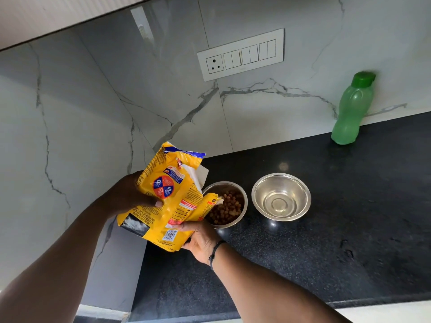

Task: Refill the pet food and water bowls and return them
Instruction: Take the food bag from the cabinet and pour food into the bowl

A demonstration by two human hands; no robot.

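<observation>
1. Left of centre, the left hand point(130, 194) and right hand point(200, 241) both grip a yellow pet food bag point(170, 201), tilted over the kibble bowl point(227, 203), which looks partly filled.
2. Beside it, the steel water bowl point(281, 197) seems dry; watering and returning remain.
3. Black speckled tabletop point(326, 252); green bottle point(352, 108) upper right against the marble wall point(93, 101).

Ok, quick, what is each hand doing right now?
Left hand: grips the upper side of the yellow pet food bag.
Right hand: holds the same bag from below, by its lower edge.
</observation>
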